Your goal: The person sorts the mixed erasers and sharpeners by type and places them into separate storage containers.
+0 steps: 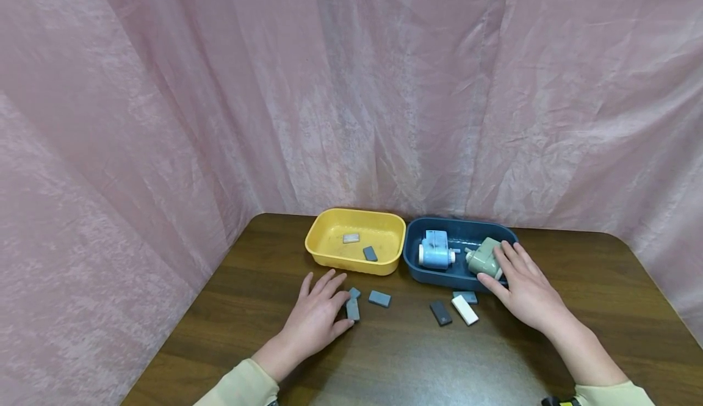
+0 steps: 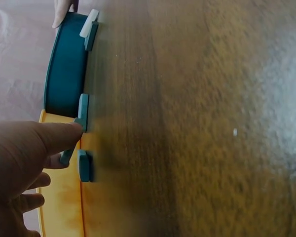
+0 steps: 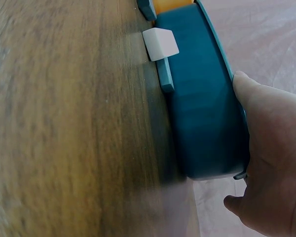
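My left hand (image 1: 314, 315) is in front of the yellow bin, pinching a small grey-blue rectangular block (image 2: 68, 154) between thumb and fingertip. In the left wrist view that block is tilted. Another blue block (image 1: 354, 293) lies just behind it, and one more (image 1: 379, 298) to the right. My right hand (image 1: 528, 289) is over the right end of the dark blue bin (image 1: 439, 279), fingers extended across a green rounded device (image 1: 484, 261); its thumb lies at the bin's front rim. Beside the green device is a light blue one (image 1: 436, 250) with a white round end.
The yellow bin (image 1: 343, 264) holds a pale block (image 1: 351, 238) and a dark grey-blue block (image 1: 370, 253). In front of the blue bin lie a black block (image 1: 441, 312), a white block (image 1: 465, 310) and a blue block (image 1: 467, 297). A pink curtain (image 1: 373, 88) hangs behind the wooden table (image 1: 417, 363).
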The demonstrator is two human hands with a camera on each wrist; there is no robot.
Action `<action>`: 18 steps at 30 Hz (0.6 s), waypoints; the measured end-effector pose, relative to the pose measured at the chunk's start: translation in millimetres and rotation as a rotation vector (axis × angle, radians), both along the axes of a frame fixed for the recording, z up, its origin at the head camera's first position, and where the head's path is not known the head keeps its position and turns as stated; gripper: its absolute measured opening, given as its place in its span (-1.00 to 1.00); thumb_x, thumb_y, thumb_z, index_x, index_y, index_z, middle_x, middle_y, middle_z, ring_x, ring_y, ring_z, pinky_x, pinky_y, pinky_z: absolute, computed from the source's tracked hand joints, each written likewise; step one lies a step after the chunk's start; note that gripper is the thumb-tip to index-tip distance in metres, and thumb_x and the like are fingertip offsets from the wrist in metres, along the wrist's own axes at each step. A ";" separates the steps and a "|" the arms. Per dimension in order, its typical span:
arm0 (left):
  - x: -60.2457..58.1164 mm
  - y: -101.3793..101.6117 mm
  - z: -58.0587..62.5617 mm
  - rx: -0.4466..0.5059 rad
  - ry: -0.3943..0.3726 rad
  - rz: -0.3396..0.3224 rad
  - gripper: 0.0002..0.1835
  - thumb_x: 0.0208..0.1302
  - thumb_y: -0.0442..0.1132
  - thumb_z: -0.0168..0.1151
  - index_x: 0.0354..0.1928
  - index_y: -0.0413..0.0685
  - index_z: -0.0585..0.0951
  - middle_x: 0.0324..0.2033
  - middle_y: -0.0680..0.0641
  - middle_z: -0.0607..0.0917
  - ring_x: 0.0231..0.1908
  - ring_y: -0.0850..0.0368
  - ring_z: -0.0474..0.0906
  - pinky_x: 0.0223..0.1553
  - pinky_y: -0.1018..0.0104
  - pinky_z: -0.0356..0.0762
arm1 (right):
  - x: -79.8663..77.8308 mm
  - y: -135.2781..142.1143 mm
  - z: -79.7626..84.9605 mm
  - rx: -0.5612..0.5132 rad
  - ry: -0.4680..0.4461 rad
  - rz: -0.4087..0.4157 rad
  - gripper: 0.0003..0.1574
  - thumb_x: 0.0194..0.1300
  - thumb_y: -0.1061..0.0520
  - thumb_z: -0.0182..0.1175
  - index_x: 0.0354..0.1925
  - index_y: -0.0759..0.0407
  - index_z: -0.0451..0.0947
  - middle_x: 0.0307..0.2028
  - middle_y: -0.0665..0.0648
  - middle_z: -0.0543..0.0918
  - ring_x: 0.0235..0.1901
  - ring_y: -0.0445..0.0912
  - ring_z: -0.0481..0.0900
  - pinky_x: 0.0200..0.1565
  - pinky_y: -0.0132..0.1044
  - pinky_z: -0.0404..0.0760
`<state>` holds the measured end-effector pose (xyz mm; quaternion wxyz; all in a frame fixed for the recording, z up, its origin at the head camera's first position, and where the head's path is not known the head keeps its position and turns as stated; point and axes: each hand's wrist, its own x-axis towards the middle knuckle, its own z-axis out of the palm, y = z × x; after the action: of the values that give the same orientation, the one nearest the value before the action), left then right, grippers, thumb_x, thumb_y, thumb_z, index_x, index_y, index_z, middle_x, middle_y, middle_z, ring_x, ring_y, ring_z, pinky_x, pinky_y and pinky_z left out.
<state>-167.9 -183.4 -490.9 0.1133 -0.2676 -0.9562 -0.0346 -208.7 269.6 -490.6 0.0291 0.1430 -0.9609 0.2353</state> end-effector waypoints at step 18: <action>0.9 2.6 14.1 0.054 0.023 0.004 -0.51 0.34 0.13 0.62 0.14 0.00 0.79 0.50 -0.21 0.55 0.58 -0.28 0.34 0.50 -0.54 0.11 | 0.9 0.1 1.8 -0.008 -0.010 0.004 0.19 0.70 -0.44 0.02 0.71 0.46 0.02 0.69 0.58 -0.03 0.71 0.42 -0.29 0.60 0.42 -0.11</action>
<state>-167.0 -180.7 -476.9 0.1317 -0.2631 -0.9540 -0.0570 -207.8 269.7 -488.8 0.0245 0.1437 -0.9598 0.2398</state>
